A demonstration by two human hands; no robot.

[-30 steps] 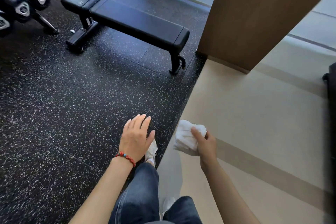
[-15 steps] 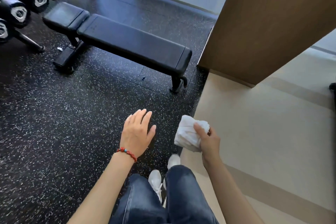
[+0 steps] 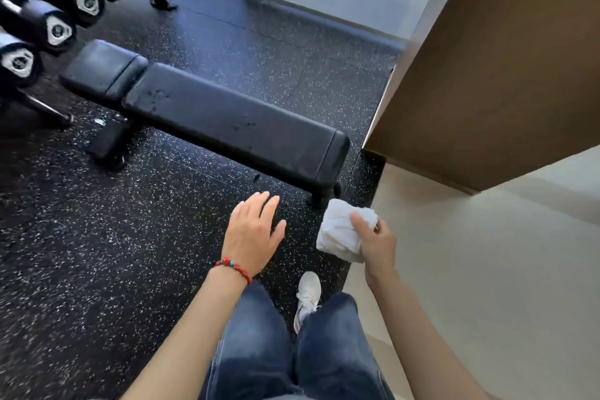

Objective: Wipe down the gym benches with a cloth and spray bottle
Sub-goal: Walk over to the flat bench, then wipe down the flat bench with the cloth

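Note:
A black padded gym bench (image 3: pixel 227 120) stands on the speckled rubber floor just ahead, running from upper left to lower right, with small droplets on its pad. My right hand (image 3: pixel 376 243) grips a crumpled white cloth (image 3: pixel 341 234) close to the bench's near foot. My left hand (image 3: pixel 253 234), with a red bead bracelet at the wrist, hovers flat and empty, fingers spread, short of the bench's near edge. No spray bottle is in view.
A rack of black dumbbells (image 3: pixel 48 19) fills the upper left beside the bench's head end. A brown wooden wall panel (image 3: pixel 503 68) rises at the right. Beige flooring (image 3: pixel 487 269) starts right of the rubber mat. My legs and a white shoe (image 3: pixel 308 295) are below.
I have stepped closer, so the bench now lies larger and nearer to both hands. The cloth stays gripped in my right hand; my left hand stays open.

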